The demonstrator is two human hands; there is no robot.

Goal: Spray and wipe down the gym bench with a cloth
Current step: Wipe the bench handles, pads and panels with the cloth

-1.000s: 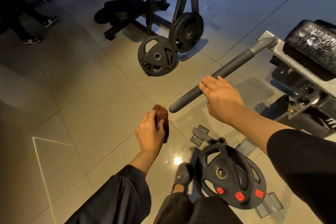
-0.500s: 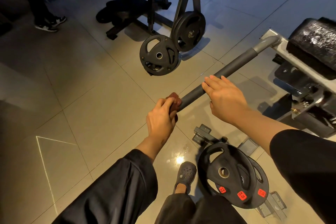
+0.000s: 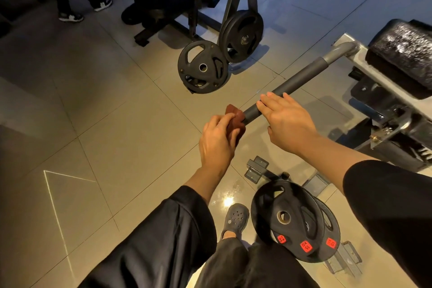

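Observation:
A grey padded handle bar juts out from the gym bench frame toward me. My left hand grips a brown cloth pressed over the bar's free end. Just beyond it, my right hand lies palm down on top of the bar with its fingers stretched across it. The bench's black pad at the right edge glistens with wet droplets.
Black weight plates with red labels sit on a peg by my right leg. Another plate leans by a plate rack ahead. A second person's legs and shoes stand at the far left. My clog is on the tiled floor.
My left hand rose from below the bar with the cloth and closed it over the bar's end. My right hand stayed resting on the bar.

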